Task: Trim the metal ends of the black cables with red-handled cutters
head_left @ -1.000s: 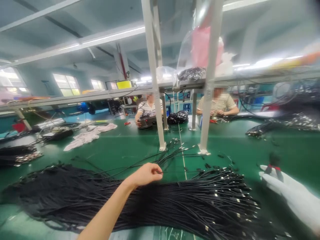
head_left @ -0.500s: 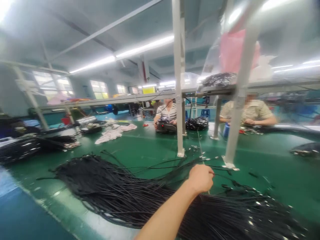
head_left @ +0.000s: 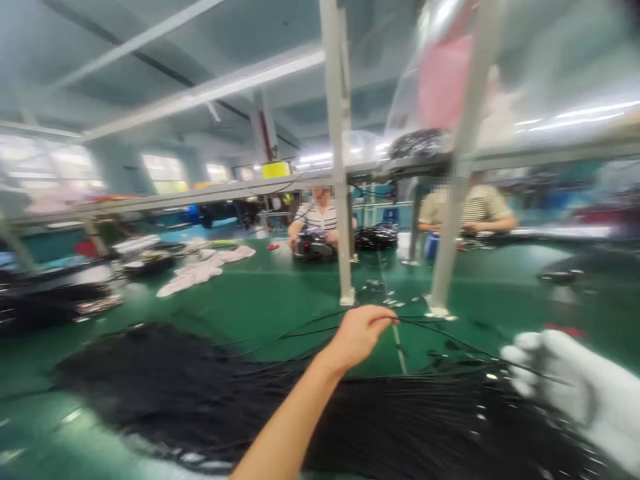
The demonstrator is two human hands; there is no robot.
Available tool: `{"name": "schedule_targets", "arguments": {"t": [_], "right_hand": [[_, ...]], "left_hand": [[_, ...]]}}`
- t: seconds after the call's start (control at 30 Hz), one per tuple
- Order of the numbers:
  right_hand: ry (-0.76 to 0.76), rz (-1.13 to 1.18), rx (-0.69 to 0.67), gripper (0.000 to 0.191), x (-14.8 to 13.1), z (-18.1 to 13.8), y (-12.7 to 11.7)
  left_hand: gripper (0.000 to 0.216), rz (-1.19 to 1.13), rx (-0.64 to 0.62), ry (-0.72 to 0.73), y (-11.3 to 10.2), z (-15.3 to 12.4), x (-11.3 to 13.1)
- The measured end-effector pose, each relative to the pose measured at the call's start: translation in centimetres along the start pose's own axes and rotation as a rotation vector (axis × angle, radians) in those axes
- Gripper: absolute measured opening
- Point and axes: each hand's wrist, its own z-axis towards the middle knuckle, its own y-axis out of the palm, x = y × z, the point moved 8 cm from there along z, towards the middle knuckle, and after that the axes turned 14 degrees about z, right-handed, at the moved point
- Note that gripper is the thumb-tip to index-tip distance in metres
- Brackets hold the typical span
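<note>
My left hand (head_left: 361,333), bare, pinches a thin black cable (head_left: 445,335) between thumb and fingers above the table's middle. From there the cable runs right to my right hand (head_left: 565,380), which wears a white glove and has its fingers curled around the cable. Motion blurs the glove somewhat. Below both hands a large pile of black cables (head_left: 165,393) stretches across the table from left to right. Small shiny ends glint at its right part, under the glove.
The green table (head_left: 280,287) carries white posts (head_left: 336,167) of an overhead shelf. Behind it sit two people, one at a dark device (head_left: 314,247). A pale cloth (head_left: 205,267) and another cable bundle (head_left: 50,303) lie left. Small bits lie near the post bases.
My gloved right hand has come into view from the right and now holds the cable. My left hand has shifted left, and the whole view has swung a little to the right.
</note>
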Motion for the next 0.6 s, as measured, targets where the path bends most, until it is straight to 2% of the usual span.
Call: {"name": "schedule_targets", "arguments": {"t": [0.07,0.1,0.17,0.33,0.5,0.6], "right_hand": [[0.234,0.299,-0.045,0.031,-0.2,0.0,0.8],[0.294,0.409,-0.065,0.028,-0.5,0.0,1.3],[0.302,0.509,-0.089,0.026,-1.3,0.1,2.1],[0.257,0.492,-0.142,0.025,-1.7,-0.2,2.9],[0.342,0.468,-0.118,0.037,-1.2,-1.0,3.5],[0.342,0.420,-0.132,0.038,-1.4,-1.1,4.5]], "left_hand": [[0.025,-0.008,0.025,0.018,-0.8,0.6,-0.4],[0.025,-0.010,0.039,0.024,-1.1,1.0,-0.6],[0.026,-0.007,0.060,0.032,-1.4,1.4,-1.0],[0.025,0.142,0.168,-0.001,-1.6,1.9,-1.5],[0.030,0.244,0.298,-0.052,-1.2,2.2,-2.0],[0.032,0.334,0.449,-0.082,-1.3,1.3,-1.2]]}}
